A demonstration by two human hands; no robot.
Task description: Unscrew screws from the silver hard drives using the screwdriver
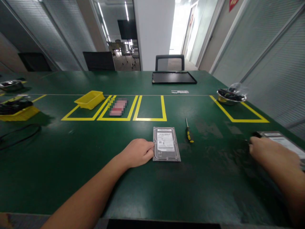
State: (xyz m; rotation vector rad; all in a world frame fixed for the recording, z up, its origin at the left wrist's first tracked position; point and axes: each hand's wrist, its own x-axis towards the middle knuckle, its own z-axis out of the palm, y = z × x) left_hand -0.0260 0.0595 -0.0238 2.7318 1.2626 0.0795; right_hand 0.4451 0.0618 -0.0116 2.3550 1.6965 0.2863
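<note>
A hard drive (pixel 166 143) with a white label lies flat on the green table in front of me. My left hand (pixel 140 152) is closed at its left edge, the curled fingers and thumb touching the drive's side. Far to the right, my right hand (pixel 271 154) is closed around the near left side of a second hard drive (pixel 283 140), partly hidden by the hand and smeared by motion. Between the two lies a screwdriver (pixel 189 135) with a black and yellow handle, its tip pointing away from me.
Yellow tape (pixel 150 119) marks several boxes on the table. A yellow tray (pixel 90 99) and a pixelated pink item (pixel 118 107) sit there. A metal bowl of dark items (pixel 231 95) stands at right, a flat black panel (pixel 173 77) at back, a filled yellow tray (pixel 19 113) at left.
</note>
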